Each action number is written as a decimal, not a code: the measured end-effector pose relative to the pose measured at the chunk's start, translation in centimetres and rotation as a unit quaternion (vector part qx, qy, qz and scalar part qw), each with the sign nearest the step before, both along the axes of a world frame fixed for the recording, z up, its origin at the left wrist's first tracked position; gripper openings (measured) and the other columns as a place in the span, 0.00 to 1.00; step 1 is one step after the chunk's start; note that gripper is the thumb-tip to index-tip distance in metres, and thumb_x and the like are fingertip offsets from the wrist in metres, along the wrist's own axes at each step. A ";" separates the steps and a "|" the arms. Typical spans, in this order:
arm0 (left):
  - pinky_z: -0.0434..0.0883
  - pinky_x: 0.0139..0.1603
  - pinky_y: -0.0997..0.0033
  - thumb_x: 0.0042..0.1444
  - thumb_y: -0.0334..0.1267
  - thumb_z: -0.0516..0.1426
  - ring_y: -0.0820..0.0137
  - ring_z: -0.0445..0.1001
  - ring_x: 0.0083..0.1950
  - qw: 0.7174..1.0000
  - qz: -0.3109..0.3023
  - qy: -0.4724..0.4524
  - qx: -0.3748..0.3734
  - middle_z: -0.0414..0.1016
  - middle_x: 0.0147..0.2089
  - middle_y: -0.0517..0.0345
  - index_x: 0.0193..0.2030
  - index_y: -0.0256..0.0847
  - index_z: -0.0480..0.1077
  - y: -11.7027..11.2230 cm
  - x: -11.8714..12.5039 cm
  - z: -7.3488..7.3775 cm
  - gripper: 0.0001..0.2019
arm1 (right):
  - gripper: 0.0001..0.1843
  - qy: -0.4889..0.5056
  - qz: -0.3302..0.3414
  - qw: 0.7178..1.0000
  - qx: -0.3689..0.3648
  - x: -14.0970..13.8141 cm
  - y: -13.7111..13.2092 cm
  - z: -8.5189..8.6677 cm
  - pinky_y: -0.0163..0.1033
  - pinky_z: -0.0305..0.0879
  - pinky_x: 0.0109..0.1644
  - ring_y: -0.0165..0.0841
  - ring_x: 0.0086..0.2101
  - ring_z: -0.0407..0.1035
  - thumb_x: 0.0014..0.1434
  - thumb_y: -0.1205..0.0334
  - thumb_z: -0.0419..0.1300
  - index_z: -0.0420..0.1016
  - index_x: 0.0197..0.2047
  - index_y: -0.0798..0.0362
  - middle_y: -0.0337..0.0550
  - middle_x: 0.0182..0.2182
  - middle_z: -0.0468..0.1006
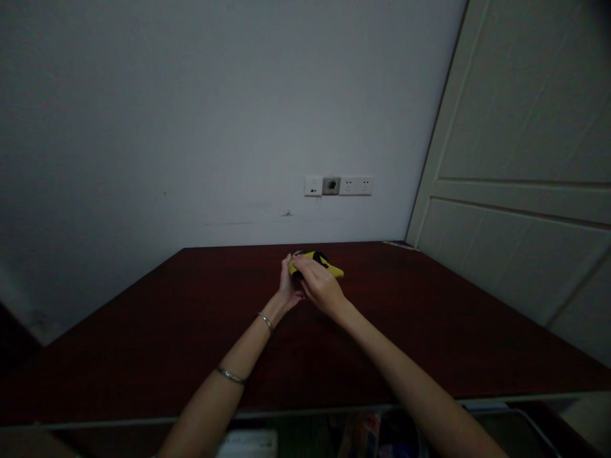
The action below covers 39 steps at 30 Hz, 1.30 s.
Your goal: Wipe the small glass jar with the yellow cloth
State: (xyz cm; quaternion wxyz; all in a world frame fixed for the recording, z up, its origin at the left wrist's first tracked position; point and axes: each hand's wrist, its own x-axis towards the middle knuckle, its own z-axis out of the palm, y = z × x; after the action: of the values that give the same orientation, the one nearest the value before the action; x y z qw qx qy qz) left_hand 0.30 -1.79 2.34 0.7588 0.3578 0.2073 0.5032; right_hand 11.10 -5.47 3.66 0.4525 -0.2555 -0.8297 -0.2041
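A small yellow and black object (334,271) is between my two hands over the middle of the dark red table; its kind cannot be made out. My left hand (287,289) grips its left end from the side, thumb low and fingers up. My right hand (321,284) lies over the near side, fingers closed across the top and covering much of it. To the right, a yellow end sticks out past my right hand. Two metal bangles circle my left forearm.
The dark red table (191,331) reaches back to a pale wall with a row of sockets (356,186). A cream panelled door (515,191) stands along the right. Below the front edge are a white box (251,443) and other dim items.
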 end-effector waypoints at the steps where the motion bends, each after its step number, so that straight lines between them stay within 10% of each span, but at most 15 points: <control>1: 0.59 0.17 0.75 0.52 0.57 0.47 0.75 0.63 0.18 0.999 0.026 -0.038 0.000 0.66 0.18 0.60 0.24 0.38 0.64 0.0 0.0 0.1 0.22 | 0.25 -0.001 0.002 1.000 0.001 -0.3 -0.3 -0.2 0.49 0.62 0.57 0.40 0.55 0.61 0.56 0.75 0.47 0.60 0.57 0.60 0.58 0.52 0.70; 11: 0.66 0.26 0.74 0.49 0.54 0.53 0.72 0.70 0.24 0.997 0.059 -0.050 -0.024 0.72 0.23 0.57 0.26 0.36 0.67 -0.1 0.1 -0.3 0.20 | 0.23 -0.011 0.032 0.999 -0.024 0.5 -2.5 -1.5 0.46 0.65 0.55 0.38 0.51 0.66 0.57 0.74 0.47 0.61 0.56 0.57 0.54 0.49 0.72; 20: 0.49 0.10 0.77 0.45 0.70 0.39 0.80 0.46 0.09 0.986 -0.158 0.044 0.010 0.55 0.12 0.64 0.23 0.38 0.63 -0.2 -0.1 -0.6 0.34 | 0.26 0.112 0.006 0.993 -0.020 3.8 0.1 1.0 0.50 0.59 0.60 0.37 0.54 0.62 0.55 0.76 0.46 0.60 0.57 0.53 0.51 0.52 0.69; 39: 0.51 0.10 0.76 0.45 0.70 0.40 0.80 0.46 0.08 0.989 -0.131 0.072 0.008 0.55 0.11 0.63 0.17 0.39 0.59 -0.7 0.9 -1.0 0.32 | 0.27 0.022 0.003 1.000 -0.023 3.2 0.2 1.2 0.48 0.58 0.61 0.37 0.57 0.57 0.54 0.76 0.46 0.60 0.58 0.57 0.53 0.55 0.67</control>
State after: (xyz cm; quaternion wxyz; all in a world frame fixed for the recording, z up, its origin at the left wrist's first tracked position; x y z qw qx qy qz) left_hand 1.25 -2.50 1.34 0.7985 0.4231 0.2086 0.3739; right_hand 14.28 -5.24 4.91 0.4649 -0.2679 -0.8248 -0.1784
